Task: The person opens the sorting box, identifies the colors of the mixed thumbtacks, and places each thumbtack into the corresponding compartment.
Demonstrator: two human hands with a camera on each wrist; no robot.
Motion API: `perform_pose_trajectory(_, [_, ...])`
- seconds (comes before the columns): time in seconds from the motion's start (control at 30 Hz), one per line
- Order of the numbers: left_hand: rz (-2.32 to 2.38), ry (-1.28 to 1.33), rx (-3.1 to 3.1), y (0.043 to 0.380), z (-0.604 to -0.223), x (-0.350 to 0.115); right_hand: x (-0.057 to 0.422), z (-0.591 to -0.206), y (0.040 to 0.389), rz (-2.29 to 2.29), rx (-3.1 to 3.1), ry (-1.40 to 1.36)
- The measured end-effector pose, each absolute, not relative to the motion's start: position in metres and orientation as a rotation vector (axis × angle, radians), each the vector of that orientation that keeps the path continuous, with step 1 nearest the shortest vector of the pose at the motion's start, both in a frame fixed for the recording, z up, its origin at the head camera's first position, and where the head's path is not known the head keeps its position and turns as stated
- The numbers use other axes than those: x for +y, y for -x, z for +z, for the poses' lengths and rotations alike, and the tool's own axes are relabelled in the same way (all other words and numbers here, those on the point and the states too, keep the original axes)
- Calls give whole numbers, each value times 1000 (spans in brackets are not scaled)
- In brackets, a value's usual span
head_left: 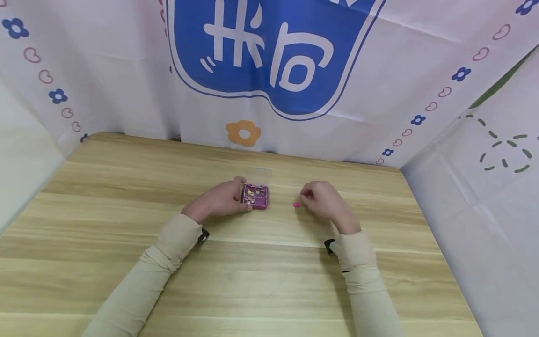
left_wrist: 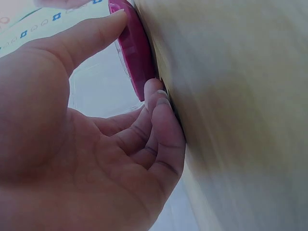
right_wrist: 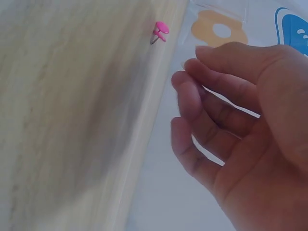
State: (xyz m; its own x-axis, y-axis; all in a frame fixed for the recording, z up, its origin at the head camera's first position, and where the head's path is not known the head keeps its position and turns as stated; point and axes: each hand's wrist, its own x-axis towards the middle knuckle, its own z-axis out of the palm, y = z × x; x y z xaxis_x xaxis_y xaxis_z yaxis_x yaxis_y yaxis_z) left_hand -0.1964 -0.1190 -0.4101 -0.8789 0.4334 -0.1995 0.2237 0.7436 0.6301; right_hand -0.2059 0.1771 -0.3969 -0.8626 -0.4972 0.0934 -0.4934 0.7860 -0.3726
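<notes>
A small purple compartment box [head_left: 261, 202] lies on the table with its clear lid [head_left: 258, 175] raised at the back. Small yellowish and clear pieces sit in some of its compartments. My left hand [head_left: 224, 199] grips the box from the left side, thumb [left_wrist: 96, 41] on its near edge and fingers curled against the side wall. To the right, a pink push pin [right_wrist: 162, 29] lies on the table, its metal point showing in the right wrist view. Close beside it, my right hand [head_left: 323, 200] hovers with fingers loosely bent and nothing between them.
The wooden table [head_left: 252, 290] reaches back to a white cloth [head_left: 139, 103] printed with a blue emblem and flowers. White sheeting also hangs at the right side. A dark band shows at each wrist.
</notes>
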Motion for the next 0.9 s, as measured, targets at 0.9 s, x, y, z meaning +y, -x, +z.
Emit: perform_pose_trajectory(0.9, [864, -497, 2609, 199, -412, -119, 173, -403, 206, -603, 2842, 890])
